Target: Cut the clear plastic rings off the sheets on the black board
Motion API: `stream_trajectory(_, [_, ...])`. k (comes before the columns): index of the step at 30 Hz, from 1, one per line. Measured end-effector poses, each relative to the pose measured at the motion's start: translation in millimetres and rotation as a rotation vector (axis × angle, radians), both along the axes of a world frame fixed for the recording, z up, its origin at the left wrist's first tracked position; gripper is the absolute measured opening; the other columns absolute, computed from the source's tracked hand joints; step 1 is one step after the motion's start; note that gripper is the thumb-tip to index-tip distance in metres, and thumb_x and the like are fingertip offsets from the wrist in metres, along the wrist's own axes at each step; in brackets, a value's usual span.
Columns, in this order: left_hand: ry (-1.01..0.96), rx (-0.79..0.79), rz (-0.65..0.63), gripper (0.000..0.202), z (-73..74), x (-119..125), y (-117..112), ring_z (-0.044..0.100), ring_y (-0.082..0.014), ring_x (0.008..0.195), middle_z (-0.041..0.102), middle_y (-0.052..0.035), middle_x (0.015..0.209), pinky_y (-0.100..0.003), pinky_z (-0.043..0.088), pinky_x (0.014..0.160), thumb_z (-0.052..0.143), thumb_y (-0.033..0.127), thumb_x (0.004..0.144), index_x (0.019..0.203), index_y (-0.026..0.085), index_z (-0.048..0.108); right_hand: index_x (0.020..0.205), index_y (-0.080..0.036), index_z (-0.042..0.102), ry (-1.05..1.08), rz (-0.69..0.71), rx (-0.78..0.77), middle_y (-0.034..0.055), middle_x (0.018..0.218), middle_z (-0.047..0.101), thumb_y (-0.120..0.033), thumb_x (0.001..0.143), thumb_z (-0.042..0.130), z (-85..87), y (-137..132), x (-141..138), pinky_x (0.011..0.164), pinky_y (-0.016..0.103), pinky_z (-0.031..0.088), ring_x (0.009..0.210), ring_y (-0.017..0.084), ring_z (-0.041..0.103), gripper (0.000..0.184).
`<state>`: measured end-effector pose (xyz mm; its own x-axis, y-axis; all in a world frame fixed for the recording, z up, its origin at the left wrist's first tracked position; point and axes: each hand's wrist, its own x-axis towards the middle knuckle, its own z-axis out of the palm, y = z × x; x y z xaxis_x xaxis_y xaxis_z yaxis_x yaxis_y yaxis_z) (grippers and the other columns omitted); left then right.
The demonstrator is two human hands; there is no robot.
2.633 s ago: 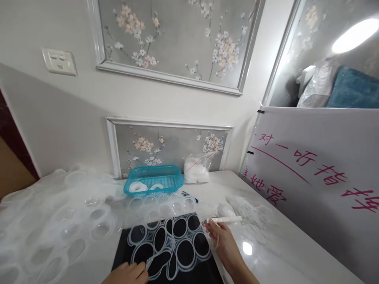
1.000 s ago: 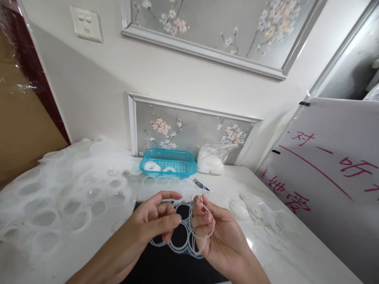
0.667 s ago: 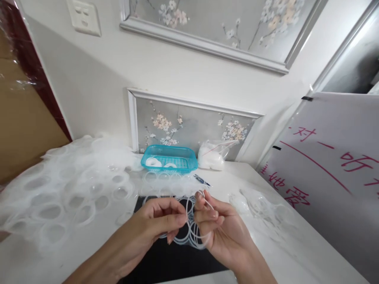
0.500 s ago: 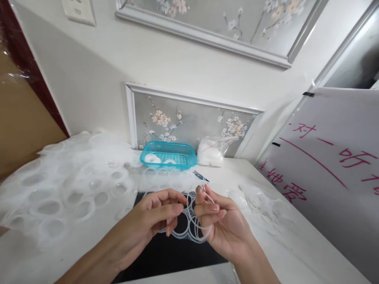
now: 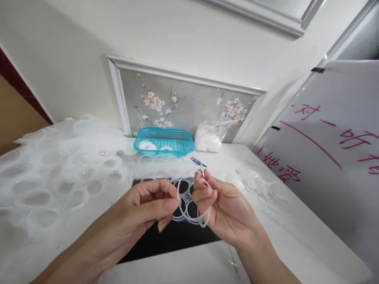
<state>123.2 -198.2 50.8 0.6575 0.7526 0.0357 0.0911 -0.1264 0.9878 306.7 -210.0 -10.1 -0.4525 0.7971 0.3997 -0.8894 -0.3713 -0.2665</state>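
Observation:
Between my hands hang thin white rings point(image 5: 178, 188), looped together or overlapping; their exact number is hard to make out. My right hand point(image 5: 227, 205) is closed round them, its thumb and index finger pinching at the top. My left hand point(image 5: 145, 209) has its thumb and index finger pressed together at the left side of one ring. Behind and below the fingers, a clear sheet with round rings point(image 5: 184, 187) lies on a black mat point(image 5: 168, 241), partly covered by my hands.
A big heap of translucent ring sheets point(image 5: 53, 173) covers the table's left side. At the back stand a blue-green basket point(image 5: 177, 147) with white rolls inside and a clear bag point(image 5: 209, 138) of white material. A pen point(image 5: 197, 161) lies nearby. Clear plastic scraps point(image 5: 260, 185) lie right, beside a whiteboard point(image 5: 331, 157).
My left thumb and index finger have closed at the ring's left side, where they were apart from it before. The view has tilted down slightly.

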Motion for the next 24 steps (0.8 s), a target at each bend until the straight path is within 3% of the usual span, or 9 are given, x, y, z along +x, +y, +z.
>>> stream_trajectory(6, [-0.036,-0.002,-0.003,0.017,1.2,-1,1,0.04,-0.0085,0.056,0.05,0.0034,0.056,-0.02,0.032,0.054,0.075,0.037,0.076,0.073,0.021,0.068,0.082,-0.007,0.064,-0.002,-0.049,0.009,0.0027,0.073,0.073,-0.009,0.075,0.078,2.7,-4,2,0.06,0.008,0.057,0.062,0.006,0.069,0.016])
stream_trajectory(11, [-0.023,0.017,-0.004,0.017,1.1,-4,-2,0.041,-0.0083,0.057,0.05,0.0038,0.056,-0.019,0.033,0.055,0.075,0.038,0.077,0.072,0.022,0.068,0.079,-0.009,0.063,-0.026,-0.094,-0.003,0.0003,0.071,0.072,-0.012,0.084,0.069,5.8,-10,3,0.057,0.006,0.056,0.059,0.004,0.067,0.008])
stream_trajectory(24, [-0.018,0.031,0.036,0.012,1.1,0,-1,0.044,-0.0096,0.057,0.05,0.0031,0.059,-0.02,0.036,0.055,0.077,0.035,0.073,0.072,0.024,0.071,0.076,-0.011,0.062,-0.05,-0.137,-0.005,-0.0011,0.072,0.069,-0.016,0.094,0.055,9.3,-16,2,0.057,0.006,0.054,0.059,0.002,0.065,0.02])
